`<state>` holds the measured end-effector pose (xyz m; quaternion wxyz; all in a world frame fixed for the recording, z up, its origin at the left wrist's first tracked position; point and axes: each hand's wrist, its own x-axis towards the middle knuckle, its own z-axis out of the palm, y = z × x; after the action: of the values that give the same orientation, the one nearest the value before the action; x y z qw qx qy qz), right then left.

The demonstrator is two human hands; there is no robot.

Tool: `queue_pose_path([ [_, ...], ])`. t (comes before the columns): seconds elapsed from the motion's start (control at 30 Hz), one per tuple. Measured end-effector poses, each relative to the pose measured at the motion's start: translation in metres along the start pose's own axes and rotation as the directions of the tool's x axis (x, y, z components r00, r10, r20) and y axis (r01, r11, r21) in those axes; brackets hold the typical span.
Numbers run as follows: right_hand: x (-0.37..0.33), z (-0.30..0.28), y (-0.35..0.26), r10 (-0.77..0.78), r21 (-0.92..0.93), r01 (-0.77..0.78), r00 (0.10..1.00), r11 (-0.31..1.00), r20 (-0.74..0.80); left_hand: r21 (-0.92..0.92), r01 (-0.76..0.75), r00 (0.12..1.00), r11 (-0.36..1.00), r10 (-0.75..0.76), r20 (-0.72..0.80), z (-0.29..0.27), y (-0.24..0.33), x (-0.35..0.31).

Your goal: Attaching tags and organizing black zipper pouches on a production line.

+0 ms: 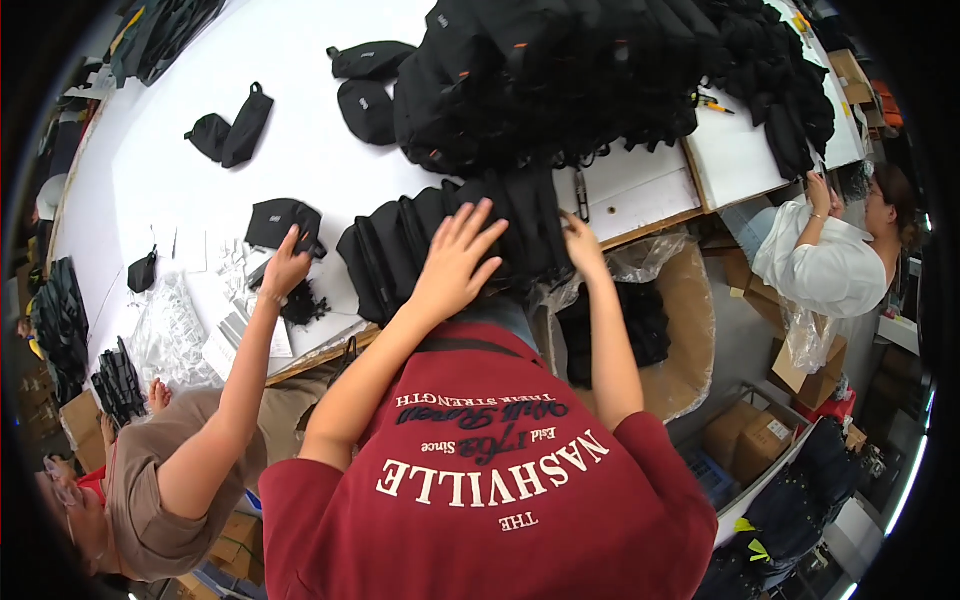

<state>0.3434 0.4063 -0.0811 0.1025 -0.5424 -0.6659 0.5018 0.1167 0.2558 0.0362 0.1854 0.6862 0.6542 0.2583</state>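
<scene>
A row of black fabric pouches (405,245), packed side by side on edge, lies along the front of the white table. My left hand (460,262) is open, its fingers spread flat on top of the row. At the row's right end, my right hand (582,246) is closed on the edge of the last pouch (545,215); some of its fingertips are hidden behind the fabric. Beyond the row rises a large heap of black pouches (530,80).
Left of me, a co-worker's hand (287,264) touches a black pouch (280,222) near white tags and a clear plastic bag (172,330). By my right side stands a plastic-lined carton (685,330) with black pouches inside. Another person (825,255) works at the far right.
</scene>
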Motion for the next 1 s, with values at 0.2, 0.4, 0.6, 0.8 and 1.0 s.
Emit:
queue_pose_path([
  [0.2, -0.007, -0.022, -0.011, -0.024, 0.187, 0.036, 0.997, 0.982, -0.070, -0.155, 0.606, 0.753, 0.781, -0.625, -0.206, -0.053, -0.044, -0.100],
  [0.4, -0.031, -0.009, -0.078, 0.167, 0.236, -0.141, 0.981, 0.962, -0.095, -0.611, 0.696, 0.594, 0.378, -0.781, 0.193, -0.028, -0.094, -0.134],
  [0.6, -0.040, 0.015, -0.088, 0.086, 0.060, -0.077, 0.980, 0.995, -0.177, -0.634, 0.696, 0.573, 0.335, -0.792, 0.211, -0.004, -0.108, -0.120],
  [0.8, -0.055, 0.029, -0.107, -0.003, -0.077, -0.006, 0.994, 0.997, -0.109, -0.504, 0.694, 0.602, 0.514, -0.798, 0.016, 0.004, -0.096, -0.110],
  [1.0, -0.066, 0.047, -0.113, 0.011, 0.051, -0.009, 0.999, 0.999, -0.047, -0.761, 0.547, 0.646, 0.350, -0.754, 0.117, 0.005, -0.108, -0.114],
])
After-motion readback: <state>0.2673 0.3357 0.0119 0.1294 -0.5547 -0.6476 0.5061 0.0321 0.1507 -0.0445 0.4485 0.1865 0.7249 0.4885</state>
